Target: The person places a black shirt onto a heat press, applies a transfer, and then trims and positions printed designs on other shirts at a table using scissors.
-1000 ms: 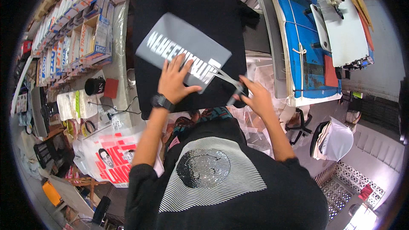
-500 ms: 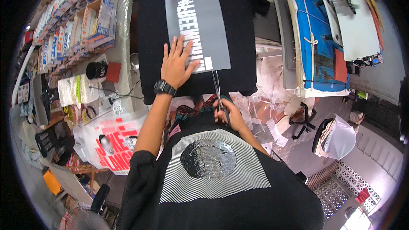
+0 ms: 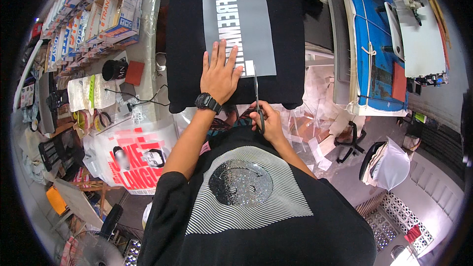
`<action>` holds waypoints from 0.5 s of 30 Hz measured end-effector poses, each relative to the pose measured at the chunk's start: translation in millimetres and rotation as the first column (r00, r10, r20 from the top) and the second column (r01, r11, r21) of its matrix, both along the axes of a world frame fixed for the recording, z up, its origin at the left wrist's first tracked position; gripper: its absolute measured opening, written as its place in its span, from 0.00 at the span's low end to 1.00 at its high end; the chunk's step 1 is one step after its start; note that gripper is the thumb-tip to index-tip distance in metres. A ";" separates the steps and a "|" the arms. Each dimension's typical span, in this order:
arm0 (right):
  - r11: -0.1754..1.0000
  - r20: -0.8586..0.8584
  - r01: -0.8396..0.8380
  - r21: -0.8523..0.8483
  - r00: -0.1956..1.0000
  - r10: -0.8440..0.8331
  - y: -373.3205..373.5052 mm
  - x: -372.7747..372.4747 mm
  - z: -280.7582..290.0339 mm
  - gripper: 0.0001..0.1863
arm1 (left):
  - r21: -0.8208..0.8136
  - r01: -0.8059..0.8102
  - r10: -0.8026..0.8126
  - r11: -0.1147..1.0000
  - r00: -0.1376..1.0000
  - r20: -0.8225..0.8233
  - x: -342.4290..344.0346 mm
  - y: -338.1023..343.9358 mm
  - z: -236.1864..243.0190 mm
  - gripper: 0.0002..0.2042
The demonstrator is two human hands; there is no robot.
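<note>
A grey sheet (image 3: 263, 29) with white mirrored lettering lies on a black fabric-covered board (image 3: 186, 34). My left hand (image 3: 220, 80), with a black watch at its wrist, rests flat on the sheet's near left part, fingers stretched out and covering some of the letters. My right hand (image 3: 270, 122) is closed around the dark handles of a pair of scissors (image 3: 256, 91). Their long blades point away from me and reach over the sheet's near edge, beside a small white block. Whether a blade lies under the sheet cannot be made out.
To the left are stacked boxes (image 3: 106, 19), a black mug (image 3: 115, 70) and a red-and-white printed sheet (image 3: 135, 160). A blue-topped station (image 3: 367, 29) stands at the right. Clear scraps (image 3: 318, 143) litter the floor beside a dark chair base (image 3: 351, 143). A fan (image 3: 98, 252) is at lower left.
The scissors have moved forward, from the sheet's near edge to overlapping it. My left hand stays flat on the sheet. The whole view has shifted a little.
</note>
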State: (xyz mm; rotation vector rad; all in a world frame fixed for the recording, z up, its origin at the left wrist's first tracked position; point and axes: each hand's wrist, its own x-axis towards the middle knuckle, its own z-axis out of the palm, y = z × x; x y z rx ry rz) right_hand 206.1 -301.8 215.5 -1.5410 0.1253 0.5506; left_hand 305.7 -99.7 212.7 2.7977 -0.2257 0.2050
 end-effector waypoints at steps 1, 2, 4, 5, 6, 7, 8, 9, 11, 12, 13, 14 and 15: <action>1.000 0.006 -0.004 -0.013 1.000 0.004 0.5 0.7 0.6 0.21 | -0.004 -0.003 0.003 1.000 1.000 -0.002 0.0 0.2 0.5 0.28; 1.000 0.004 -0.003 -0.016 1.000 0.003 0.8 1.2 1.3 0.21 | -0.008 -0.006 0.006 1.000 1.000 -0.003 0.0 0.2 0.9 0.28; 1.000 0.002 0.000 -0.021 1.000 0.000 1.8 2.0 2.4 0.21 | -0.003 -0.008 0.008 1.000 1.000 -0.005 0.1 0.2 1.2 0.28; 1.000 0.003 -0.001 -0.026 1.000 0.001 1.6 2.0 1.1 0.21 | 0.000 -0.009 0.009 1.000 1.000 -0.007 0.2 0.4 1.1 0.28; 1.000 0.004 -0.001 -0.031 1.000 0.001 1.1 1.7 -1.3 0.21 | 0.004 -0.009 0.009 1.000 1.000 -0.005 0.5 0.2 0.6 0.28; 0.999 0.005 -0.001 -0.035 1.000 0.001 0.9 1.7 -2.6 0.21 | 0.009 -0.008 0.008 1.000 1.000 -0.003 0.8 -0.2 -0.2 0.28; 0.999 0.008 0.000 -0.040 1.000 0.000 1.2 1.7 -2.6 0.21 | 0.014 -0.008 0.008 1.000 1.000 -0.002 1.0 -0.4 -0.2 0.29; 0.999 0.012 0.002 -0.045 1.000 -0.001 1.6 1.6 -2.3 0.21 | 0.013 -0.009 0.009 1.000 1.000 -0.002 1.0 -0.3 -0.1 0.29; 0.998 0.018 -0.002 -0.061 1.000 0.003 2.3 1.6 -0.6 0.21 | 0.012 -0.010 0.010 1.000 1.000 -0.003 0.6 0.0 0.4 0.30; 0.997 0.021 -0.007 -0.072 1.000 0.009 2.6 1.9 1.6 0.22 | 0.015 -0.009 0.009 1.000 1.000 -0.004 0.8 -0.2 0.6 0.31; 0.997 0.024 -0.013 -0.082 1.000 0.015 2.9 2.2 3.3 0.22 | 0.018 -0.007 0.008 1.000 1.000 -0.005 1.2 -0.3 0.9 0.31; 0.996 0.039 -0.012 -0.085 0.999 0.015 3.4 1.7 3.8 0.22 | 0.022 -0.008 0.008 1.000 1.000 -0.007 0.4 0.2 1.1 0.32; 0.996 0.054 -0.011 -0.088 0.998 0.016 3.9 1.4 4.1 0.22 | 0.023 -0.006 0.007 1.000 1.000 -0.006 0.2 0.5 0.8 0.33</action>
